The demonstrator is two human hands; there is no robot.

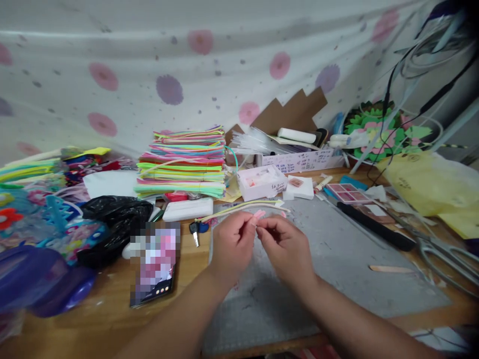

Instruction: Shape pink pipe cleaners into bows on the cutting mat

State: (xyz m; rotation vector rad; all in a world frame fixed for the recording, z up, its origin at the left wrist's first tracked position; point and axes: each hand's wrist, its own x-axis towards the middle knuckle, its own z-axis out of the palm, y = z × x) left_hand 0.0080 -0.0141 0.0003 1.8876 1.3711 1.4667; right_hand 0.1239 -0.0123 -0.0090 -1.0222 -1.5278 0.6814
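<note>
Over the grey cutting mat (258, 309) my two hands meet, fingertips almost touching. My left hand (232, 244) is closed in a pinch on a small pink piece (259, 213), soft-looking and too small to identify further. My right hand (288, 247) is also closed, thumb and forefinger pinched beside the lower end of that piece; what lies between these fingertips is hidden. Another bit of pink shows just behind the right hand's knuckles. Beyond the hands, pale yellow chenille stems (239, 207) lie across the mat's far edge.
At left are a phone (157, 264), a key (195, 234), a black plastic bag (112, 219) and a purple container (33, 279). Bundled chenille stems (183, 164) are stacked behind, beside a small white box (262, 182). Scissors (445, 254) and a wooden stick (391, 269) lie right.
</note>
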